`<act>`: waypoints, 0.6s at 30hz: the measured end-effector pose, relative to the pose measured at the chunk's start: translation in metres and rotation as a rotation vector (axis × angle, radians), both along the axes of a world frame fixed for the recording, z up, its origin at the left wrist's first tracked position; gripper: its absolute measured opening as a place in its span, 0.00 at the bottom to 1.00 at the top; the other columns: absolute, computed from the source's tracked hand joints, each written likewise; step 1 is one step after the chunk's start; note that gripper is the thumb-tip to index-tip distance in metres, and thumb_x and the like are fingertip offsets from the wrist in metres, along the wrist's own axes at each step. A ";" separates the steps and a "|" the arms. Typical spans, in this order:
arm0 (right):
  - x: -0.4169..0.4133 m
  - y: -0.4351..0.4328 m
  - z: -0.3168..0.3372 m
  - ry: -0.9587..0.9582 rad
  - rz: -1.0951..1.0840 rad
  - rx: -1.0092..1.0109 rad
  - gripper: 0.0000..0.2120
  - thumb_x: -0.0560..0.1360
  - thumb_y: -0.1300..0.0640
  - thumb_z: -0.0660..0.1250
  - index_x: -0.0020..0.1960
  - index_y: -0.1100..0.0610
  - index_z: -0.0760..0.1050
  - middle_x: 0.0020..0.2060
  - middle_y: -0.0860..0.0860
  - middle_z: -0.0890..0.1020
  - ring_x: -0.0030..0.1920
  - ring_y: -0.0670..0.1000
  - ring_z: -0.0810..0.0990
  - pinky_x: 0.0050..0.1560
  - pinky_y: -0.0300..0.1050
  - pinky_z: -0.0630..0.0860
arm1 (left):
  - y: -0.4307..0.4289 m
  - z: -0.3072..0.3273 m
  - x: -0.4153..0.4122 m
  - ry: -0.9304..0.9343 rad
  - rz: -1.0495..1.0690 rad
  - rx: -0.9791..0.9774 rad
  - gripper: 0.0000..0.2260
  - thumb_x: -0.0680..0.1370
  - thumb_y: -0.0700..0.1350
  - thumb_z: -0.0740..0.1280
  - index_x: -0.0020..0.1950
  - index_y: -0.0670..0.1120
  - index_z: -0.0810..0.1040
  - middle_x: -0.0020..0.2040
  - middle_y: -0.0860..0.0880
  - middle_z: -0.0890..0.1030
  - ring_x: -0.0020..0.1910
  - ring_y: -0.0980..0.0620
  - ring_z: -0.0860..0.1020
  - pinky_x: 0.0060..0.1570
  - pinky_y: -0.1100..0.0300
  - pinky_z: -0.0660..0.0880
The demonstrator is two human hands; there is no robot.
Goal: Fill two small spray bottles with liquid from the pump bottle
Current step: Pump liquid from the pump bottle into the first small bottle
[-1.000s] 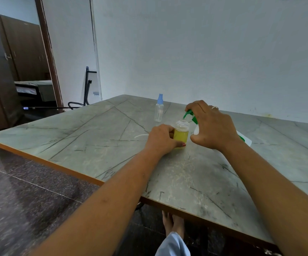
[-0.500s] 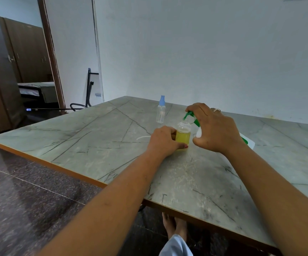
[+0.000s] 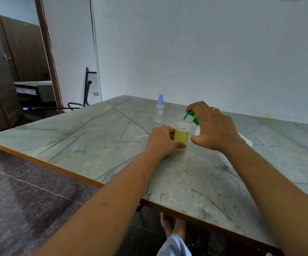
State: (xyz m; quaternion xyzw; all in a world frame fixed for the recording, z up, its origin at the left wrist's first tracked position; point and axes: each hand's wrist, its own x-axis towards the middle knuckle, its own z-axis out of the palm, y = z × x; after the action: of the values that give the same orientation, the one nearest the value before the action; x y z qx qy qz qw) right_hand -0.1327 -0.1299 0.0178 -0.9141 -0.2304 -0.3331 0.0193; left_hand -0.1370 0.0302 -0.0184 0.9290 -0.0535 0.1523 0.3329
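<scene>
Now filling first bottle (image 3: 181, 134) — my left hand (image 3: 161, 140) grips it; right hand (image 3: 214, 128) clasps pump bottle (image 3: 188, 115); next, uncap empty bottle (image 3: 159, 111) behind.

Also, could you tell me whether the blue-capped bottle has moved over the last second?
No. The blue-capped bottle stands upright at the same spot by the table's far edge, untouched.
</scene>
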 end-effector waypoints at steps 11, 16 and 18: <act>-0.003 0.002 0.001 0.041 -0.010 -0.015 0.37 0.63 0.47 0.74 0.67 0.47 0.62 0.63 0.46 0.71 0.51 0.52 0.76 0.43 0.44 0.78 | 0.001 -0.001 0.000 -0.001 -0.005 -0.013 0.28 0.69 0.55 0.74 0.65 0.44 0.74 0.59 0.47 0.79 0.56 0.51 0.77 0.57 0.60 0.72; -0.003 0.001 0.002 0.036 -0.007 0.006 0.32 0.62 0.48 0.73 0.63 0.47 0.65 0.57 0.46 0.72 0.48 0.50 0.75 0.37 0.40 0.70 | 0.000 0.000 0.001 0.010 -0.003 -0.004 0.29 0.69 0.55 0.74 0.66 0.44 0.74 0.60 0.47 0.79 0.57 0.51 0.77 0.58 0.59 0.72; -0.002 0.001 0.002 0.031 -0.010 0.009 0.32 0.63 0.48 0.73 0.63 0.47 0.65 0.57 0.46 0.73 0.47 0.50 0.75 0.37 0.40 0.70 | 0.000 0.000 0.001 0.014 -0.003 -0.007 0.29 0.69 0.55 0.74 0.66 0.44 0.73 0.60 0.47 0.79 0.57 0.51 0.77 0.58 0.59 0.72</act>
State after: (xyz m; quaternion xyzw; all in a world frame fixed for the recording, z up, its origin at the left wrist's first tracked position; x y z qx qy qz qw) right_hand -0.1343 -0.1290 0.0199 -0.9203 -0.2238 -0.3198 0.0254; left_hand -0.1363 0.0299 -0.0183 0.9289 -0.0518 0.1456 0.3366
